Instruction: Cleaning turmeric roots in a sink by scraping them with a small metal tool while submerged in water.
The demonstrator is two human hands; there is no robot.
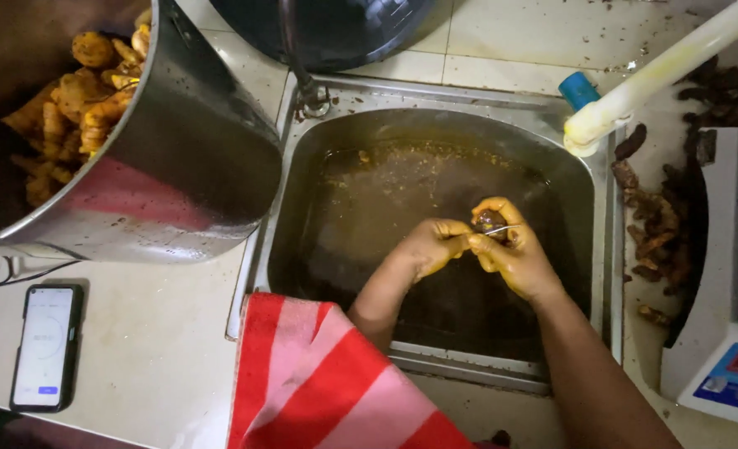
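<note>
A small brown root piece (491, 221) sits pinched between both hands above the murky water of the steel sink (435, 125), with the right hand (515, 254) closed around it and pressing a thin blade (502, 230) to its skin. The left hand (431, 244) closes its grip on the piece's near side. Away to the left of the grip, a big steel pot (194, 158) of peeled yellow roots (78, 100) stands on the worktop (153, 349), and dark peelings (656, 233) lie to the right.

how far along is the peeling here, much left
Done: the steel pot holds a heap of yellow-orange peeled roots. In hand: left hand and right hand work one brown root with a thin blade over the sink. Left: a pile of dark unpeeled roots on the right counter.
</note>
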